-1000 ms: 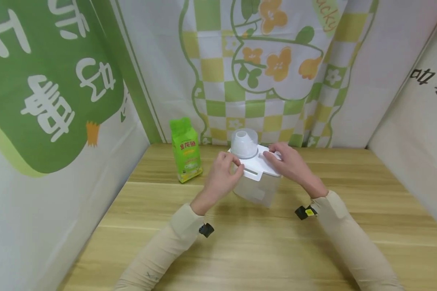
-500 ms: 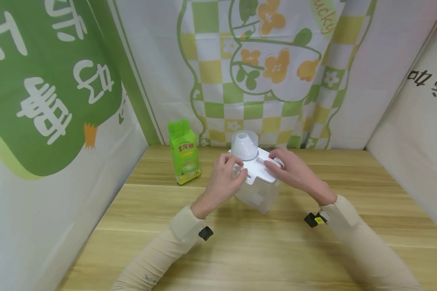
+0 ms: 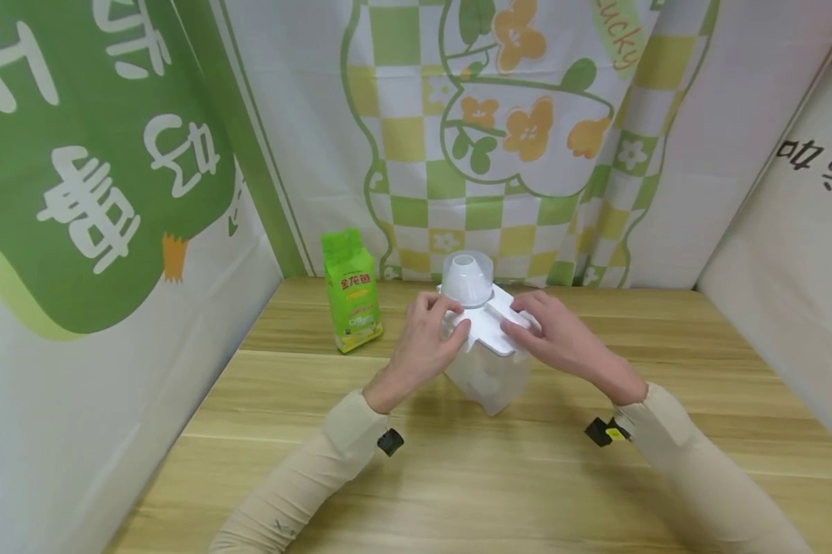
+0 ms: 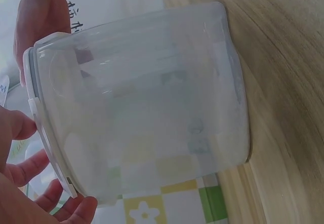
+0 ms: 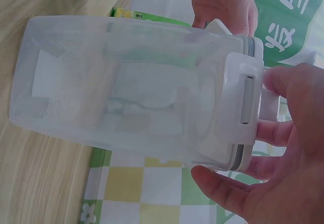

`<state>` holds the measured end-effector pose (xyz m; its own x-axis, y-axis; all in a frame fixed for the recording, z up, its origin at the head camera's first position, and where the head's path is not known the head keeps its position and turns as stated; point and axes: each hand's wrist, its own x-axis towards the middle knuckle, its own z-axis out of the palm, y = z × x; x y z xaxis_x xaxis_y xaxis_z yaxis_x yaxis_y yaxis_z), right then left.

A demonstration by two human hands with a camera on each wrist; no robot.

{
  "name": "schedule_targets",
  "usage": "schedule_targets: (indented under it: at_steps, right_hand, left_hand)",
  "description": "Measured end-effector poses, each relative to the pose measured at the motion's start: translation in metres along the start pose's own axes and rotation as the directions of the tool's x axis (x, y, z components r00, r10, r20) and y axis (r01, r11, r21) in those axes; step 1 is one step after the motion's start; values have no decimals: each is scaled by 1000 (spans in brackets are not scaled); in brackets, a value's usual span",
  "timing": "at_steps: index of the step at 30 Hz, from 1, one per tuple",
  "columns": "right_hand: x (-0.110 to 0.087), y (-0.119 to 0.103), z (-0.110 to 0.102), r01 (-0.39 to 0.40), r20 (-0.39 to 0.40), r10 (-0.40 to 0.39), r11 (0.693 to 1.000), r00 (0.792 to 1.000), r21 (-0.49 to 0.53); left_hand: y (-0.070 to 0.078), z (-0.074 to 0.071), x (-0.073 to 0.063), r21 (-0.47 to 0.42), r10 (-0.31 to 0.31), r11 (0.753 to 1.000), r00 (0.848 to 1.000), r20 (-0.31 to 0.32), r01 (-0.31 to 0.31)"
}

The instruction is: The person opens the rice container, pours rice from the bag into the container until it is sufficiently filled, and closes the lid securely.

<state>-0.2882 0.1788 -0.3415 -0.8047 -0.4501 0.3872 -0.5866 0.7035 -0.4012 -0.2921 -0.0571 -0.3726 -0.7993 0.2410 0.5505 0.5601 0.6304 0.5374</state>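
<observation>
In the last second you turned the container (image 3: 488,377) clockwise, as seen from above: the flap (image 4: 52,145) that had faced you swung toward your left hand (image 3: 422,335), and a corner of the lid (image 3: 488,329) came round to point at you. Your right hand (image 3: 561,331) drew a little nearer to you with it. Nothing came off — the lid was on and the cup (image 3: 467,281) stood upright on top, so I judged that only the container's facing had changed. It stood about midway along the table's (image 3: 471,477) back edge, just in front of it; whether one side of its base was lifted I couldn't tell.

Your left fingers were curled and a little parted, gripping the lid's rim and flap. Your right fingers were spread wider and bent around the lid's right side, holding it beside a slotted latch (image 5: 234,100). The green bag (image 3: 355,296) stood near the table's far left corner — apart from both hands.
</observation>
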Motion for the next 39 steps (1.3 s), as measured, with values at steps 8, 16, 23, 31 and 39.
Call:
schedule_targets:
  at_steps: [8, 16, 23, 31, 39]
  right_hand:
    - [-4, -1, 1, 42, -19, -42, 999, 999, 10]
    - [-6, -1, 2, 63, -18, -62, 996, 998, 61]
    - [-10, 4, 4, 50, -4, -50, 992, 999, 120]
    - [-16, 5, 2, 37, -7, -37, 992, 999, 117]
    - [-26, 7, 5, 92, -97, -83, 991, 992, 97]
  left_hand:
    - [-6, 1, 5, -23, 24, 999, 1000, -6, -24]
    - [-17, 2, 14, -77, 29, 997, 1000, -9, -30]
    - [-24, 2, 22, -102, 9, 995, 1000, 24, -6]
    - [-25, -1, 23, -84, 14, 996, 1000, 23, -12]
    - [-21, -2, 18, -23, 69, 997, 998, -1, -69]
